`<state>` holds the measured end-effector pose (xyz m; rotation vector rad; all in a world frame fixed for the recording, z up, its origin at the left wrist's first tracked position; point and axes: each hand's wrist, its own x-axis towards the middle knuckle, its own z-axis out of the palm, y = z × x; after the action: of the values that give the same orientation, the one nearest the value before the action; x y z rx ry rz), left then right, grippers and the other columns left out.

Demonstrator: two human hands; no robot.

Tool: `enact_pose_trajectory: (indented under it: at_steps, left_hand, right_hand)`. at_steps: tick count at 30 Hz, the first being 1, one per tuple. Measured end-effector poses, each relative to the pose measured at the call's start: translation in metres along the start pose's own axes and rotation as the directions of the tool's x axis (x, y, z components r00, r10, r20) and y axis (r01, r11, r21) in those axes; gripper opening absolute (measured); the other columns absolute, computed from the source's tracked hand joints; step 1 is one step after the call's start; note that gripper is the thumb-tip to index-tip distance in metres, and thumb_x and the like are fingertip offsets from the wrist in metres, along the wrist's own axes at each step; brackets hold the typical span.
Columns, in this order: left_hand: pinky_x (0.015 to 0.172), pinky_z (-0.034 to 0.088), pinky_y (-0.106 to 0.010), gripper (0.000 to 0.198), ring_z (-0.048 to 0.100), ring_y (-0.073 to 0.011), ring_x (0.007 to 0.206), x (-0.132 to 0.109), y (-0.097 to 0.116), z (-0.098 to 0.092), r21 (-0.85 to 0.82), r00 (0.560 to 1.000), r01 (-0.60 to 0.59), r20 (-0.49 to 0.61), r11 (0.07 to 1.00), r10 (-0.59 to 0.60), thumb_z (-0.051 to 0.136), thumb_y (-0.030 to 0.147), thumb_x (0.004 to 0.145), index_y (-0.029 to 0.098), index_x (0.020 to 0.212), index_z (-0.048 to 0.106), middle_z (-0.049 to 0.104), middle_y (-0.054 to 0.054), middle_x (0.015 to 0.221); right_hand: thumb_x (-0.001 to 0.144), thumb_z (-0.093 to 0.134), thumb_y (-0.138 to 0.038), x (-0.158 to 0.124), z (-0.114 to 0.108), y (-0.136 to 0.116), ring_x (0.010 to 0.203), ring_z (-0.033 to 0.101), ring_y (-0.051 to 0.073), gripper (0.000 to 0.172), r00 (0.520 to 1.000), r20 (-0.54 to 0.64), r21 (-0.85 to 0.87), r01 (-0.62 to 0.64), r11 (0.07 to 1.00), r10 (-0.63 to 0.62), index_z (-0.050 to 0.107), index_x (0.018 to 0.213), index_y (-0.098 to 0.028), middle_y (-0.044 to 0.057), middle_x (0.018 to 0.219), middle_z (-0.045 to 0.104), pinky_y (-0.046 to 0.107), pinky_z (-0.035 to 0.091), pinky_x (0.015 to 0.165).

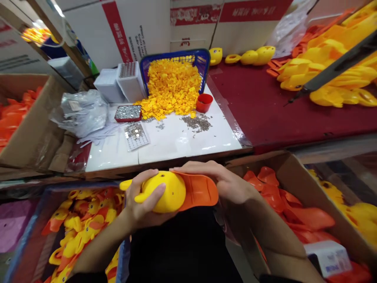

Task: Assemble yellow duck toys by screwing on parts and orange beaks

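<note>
My left hand (pixel 140 202) is wrapped around a rounded yellow plastic duck head (pixel 174 193), held near me before the white worktop (pixel 182 146). My right hand (pixel 231 182) holds a flat, curved orange plastic bill (pixel 202 191) at its far edge, the bill meeting the head's right side. Far on the worktop, small yellow plastic pieces (pixel 173 86) spill from a blue plastic basket (pixel 204 65).

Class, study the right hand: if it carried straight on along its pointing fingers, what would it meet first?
Likely the yellow duck-shaped piece held in the left hand; the right hand has its fingertips close beside it, though depth is unclear.
</note>
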<state>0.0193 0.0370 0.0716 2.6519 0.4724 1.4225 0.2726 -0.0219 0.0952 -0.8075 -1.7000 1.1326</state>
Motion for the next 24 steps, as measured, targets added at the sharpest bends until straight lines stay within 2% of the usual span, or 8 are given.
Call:
enact_pose_trajectory:
  at_steps: [4,7,9,13,15,18,21,24]
  left_hand:
    - [0.098,0.060,-0.046,0.075,0.062,-0.0283,0.120,0.013,0.003,0.022,-0.219,0.948,0.269,-0.113,0.938,-0.299,0.068,0.060,0.092,0.030,0.154,0.037,0.054,-0.014,0.132]
    - [0.110,0.054,-0.045,0.065,0.055,-0.0267,0.137,0.020,0.001,0.025,-0.258,0.871,0.482,0.043,0.837,-0.489,0.045,0.052,0.106,0.034,0.162,0.020,0.046,-0.015,0.147]
    - [0.117,0.049,-0.047,0.067,0.047,-0.0274,0.147,0.024,-0.010,0.013,-0.195,0.859,0.505,0.213,0.841,-0.466,0.041,0.048,0.107,0.032,0.166,0.013,0.041,-0.017,0.157]
    - [0.111,0.053,-0.044,0.050,0.063,-0.0270,0.130,0.036,-0.075,-0.056,0.053,0.834,0.367,0.424,0.929,-0.354,0.049,0.045,0.105,0.025,0.151,0.051,0.065,-0.014,0.141]
    - [0.108,0.052,-0.049,0.039,0.069,-0.0296,0.116,0.046,-0.125,-0.109,0.351,0.881,0.359,0.179,0.865,-0.438,0.055,0.046,0.101,0.022,0.128,0.069,0.074,-0.012,0.125]
    - [0.109,0.045,-0.062,0.044,0.066,-0.0374,0.116,0.063,-0.199,-0.192,0.561,0.848,0.490,-0.128,0.667,-0.515,0.061,0.055,0.093,0.016,0.109,0.073,0.074,-0.014,0.114]
    - [0.104,0.044,-0.060,0.043,0.063,-0.0401,0.124,0.080,-0.249,-0.244,0.549,0.835,0.525,-0.185,0.650,-0.518,0.069,0.061,0.082,0.018,0.074,0.064,0.072,-0.010,0.092]
    - [0.100,0.048,-0.056,0.049,0.066,-0.0368,0.116,0.091,-0.273,-0.253,0.487,0.853,0.501,-0.140,0.716,-0.502,0.076,0.061,0.074,0.022,0.061,0.050,0.068,-0.006,0.075]
  right_hand:
    - [0.082,0.058,-0.086,0.025,0.017,0.034,0.134,0.060,0.031,0.089,0.977,-0.212,0.223,0.043,0.974,0.005,0.061,0.145,-0.024,0.012,0.144,0.063,0.043,0.048,0.117]
    - [0.065,0.082,-0.078,0.051,0.040,0.055,0.128,0.064,0.034,0.096,0.907,-0.390,0.349,-0.011,0.937,0.156,0.060,0.141,-0.022,0.013,0.138,0.067,0.045,0.053,0.111]
    - [0.064,0.083,-0.078,0.065,0.052,0.064,0.119,0.069,0.035,0.092,0.856,-0.460,0.469,0.009,0.883,0.236,0.064,0.134,-0.021,0.013,0.129,0.072,0.047,0.057,0.106]
    - [0.063,0.083,-0.076,0.075,0.059,0.080,0.100,0.076,0.035,0.078,0.797,-0.439,0.699,0.014,0.715,0.414,0.070,0.118,-0.021,0.012,0.110,0.079,0.047,0.065,0.087]
    - [0.065,0.079,-0.078,0.075,0.057,0.091,0.093,0.077,0.035,0.074,0.751,-0.428,0.775,0.019,0.632,0.502,0.071,0.113,-0.022,0.011,0.103,0.081,0.047,0.066,0.080]
    - [0.073,0.071,-0.079,0.076,0.049,0.107,0.093,0.078,0.034,0.070,0.681,-0.500,0.784,0.094,0.613,0.535,0.072,0.116,-0.024,0.009,0.104,0.082,0.047,0.066,0.079]
    - [0.078,0.069,-0.076,0.086,0.044,0.116,0.103,0.077,0.033,0.066,0.652,-0.566,0.752,0.159,0.639,0.504,0.070,0.121,-0.025,0.007,0.111,0.082,0.047,0.066,0.085]
    - [0.079,0.072,-0.072,0.097,0.041,0.113,0.112,0.075,0.034,0.064,0.636,-0.558,0.769,0.156,0.620,0.533,0.070,0.120,-0.024,0.008,0.114,0.081,0.048,0.065,0.090]
